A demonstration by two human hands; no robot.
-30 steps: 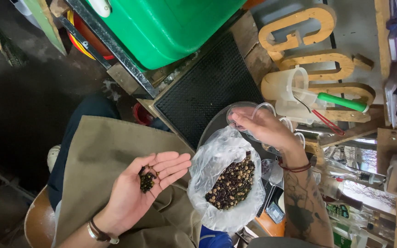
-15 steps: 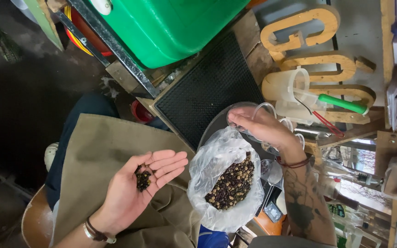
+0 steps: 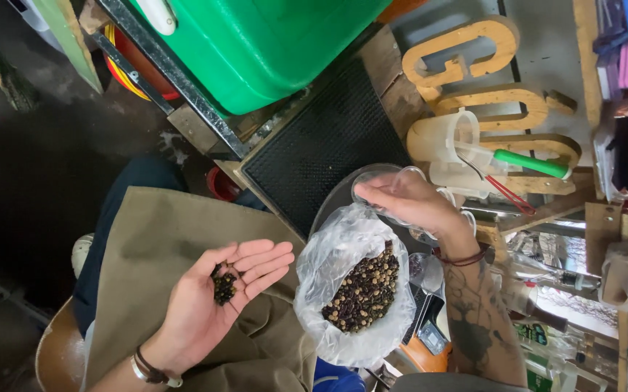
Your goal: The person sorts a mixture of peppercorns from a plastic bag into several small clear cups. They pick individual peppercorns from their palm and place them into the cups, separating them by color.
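Head view: left hand (image 3: 216, 301) lies palm-up, fingers open, cupping loose dark beans (image 3: 223, 285). Right hand (image 3: 412, 205) pinches the thin, limp plastic bag (image 3: 354, 297) at its rim. Beans spill easily; support underneath.

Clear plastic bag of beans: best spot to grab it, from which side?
Grab the clear plastic bag by its loose upper rim, from above. The beans sag low in the soft film, so only the bunched rim by the right hand gives firm hold without spilling.
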